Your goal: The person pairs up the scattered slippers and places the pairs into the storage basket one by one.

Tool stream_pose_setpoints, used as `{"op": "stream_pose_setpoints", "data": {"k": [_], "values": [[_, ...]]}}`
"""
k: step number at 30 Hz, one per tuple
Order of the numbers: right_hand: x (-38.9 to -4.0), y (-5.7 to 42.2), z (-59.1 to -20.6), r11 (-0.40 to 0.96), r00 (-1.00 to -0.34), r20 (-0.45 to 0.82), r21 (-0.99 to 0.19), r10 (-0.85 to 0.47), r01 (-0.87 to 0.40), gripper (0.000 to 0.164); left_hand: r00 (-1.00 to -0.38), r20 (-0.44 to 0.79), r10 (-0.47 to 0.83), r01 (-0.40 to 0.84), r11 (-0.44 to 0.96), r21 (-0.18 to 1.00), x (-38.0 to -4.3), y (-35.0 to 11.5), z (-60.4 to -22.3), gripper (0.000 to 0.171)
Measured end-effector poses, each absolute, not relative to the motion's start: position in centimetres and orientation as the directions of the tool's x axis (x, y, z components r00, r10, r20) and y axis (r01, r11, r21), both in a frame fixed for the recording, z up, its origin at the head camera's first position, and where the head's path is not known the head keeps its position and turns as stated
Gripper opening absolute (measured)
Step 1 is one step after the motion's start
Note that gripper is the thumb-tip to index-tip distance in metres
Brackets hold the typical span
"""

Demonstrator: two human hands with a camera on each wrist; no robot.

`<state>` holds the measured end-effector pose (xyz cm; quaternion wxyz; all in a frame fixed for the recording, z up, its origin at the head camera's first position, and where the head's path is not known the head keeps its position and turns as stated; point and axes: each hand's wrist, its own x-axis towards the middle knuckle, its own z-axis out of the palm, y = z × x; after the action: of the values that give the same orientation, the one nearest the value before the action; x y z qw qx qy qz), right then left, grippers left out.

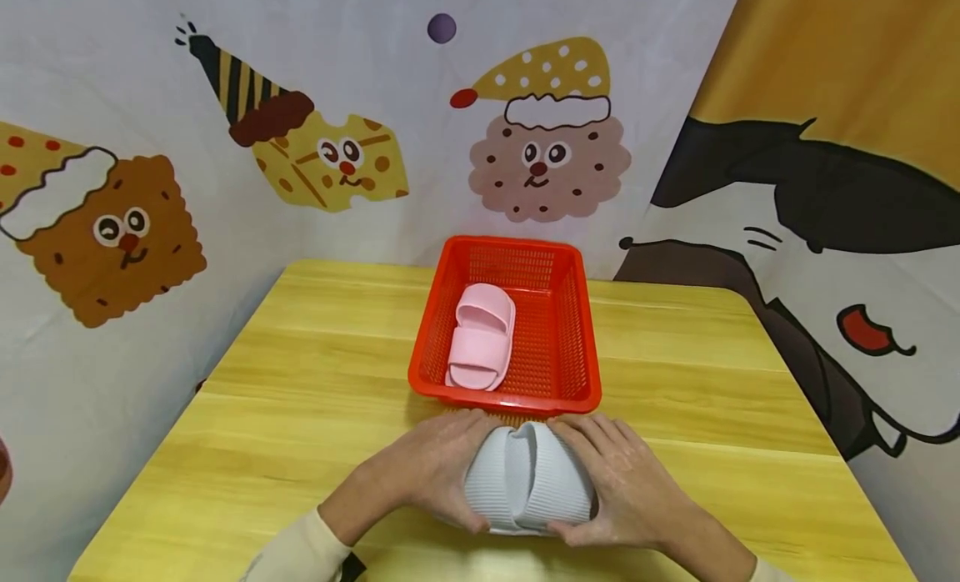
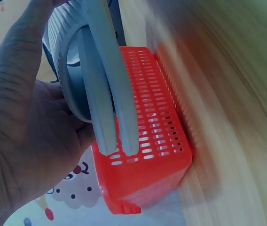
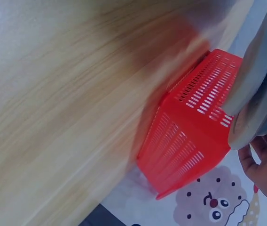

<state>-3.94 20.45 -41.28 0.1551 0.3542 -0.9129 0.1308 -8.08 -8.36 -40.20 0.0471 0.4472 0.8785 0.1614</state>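
Note:
Both hands hold a pair of light grey ribbed slippers (image 1: 491, 482) in front of the basket, just off its near side. My left hand (image 1: 442, 465) grips their left side, thumb near me and fingers on the far side. On the right side, my right hand (image 1: 626, 486) grips in the same way. The left wrist view has the two slipper soles (image 2: 105, 89) side by side, clear of the table. Inside the red plastic basket (image 1: 588, 348) lie pink slippers (image 1: 480, 348), tucked together along its left side.
The basket stands on a yellow wood-grain table (image 1: 315, 373), close to its far edge. Behind hangs a white cloth backdrop (image 1: 420, 107) with cartoon food figures, and a large cartoon face (image 1: 810, 257) fills the right.

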Motion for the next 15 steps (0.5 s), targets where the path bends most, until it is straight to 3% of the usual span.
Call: {"op": "stream_pose_setpoints", "data": {"k": [5, 9, 15], "values": [[-4.7, 21.3, -40.8, 0.698, -0.691, 0.426, -0.172, -0.584, -0.695, 0.097, -0.604, 0.050, 0.796, 0.760, 0.555, 0.338, -8.1, -8.6, -40.1, 0.103], [-5.9, 22.4, -40.0, 0.761, -0.762, 0.403, -0.208, -0.506, -0.615, 0.083, -0.600, 0.038, 0.799, 0.754, 0.549, 0.360, -8.0, -8.8, -40.4, 0.102], [-7.7, 23.7, -40.5, 0.828, -0.858, 0.318, -0.272, -0.403, -0.490, 0.083, -0.583, 0.053, 0.811, 0.758, 0.519, 0.396, -8.0, -9.0, -40.9, 0.101]]}}
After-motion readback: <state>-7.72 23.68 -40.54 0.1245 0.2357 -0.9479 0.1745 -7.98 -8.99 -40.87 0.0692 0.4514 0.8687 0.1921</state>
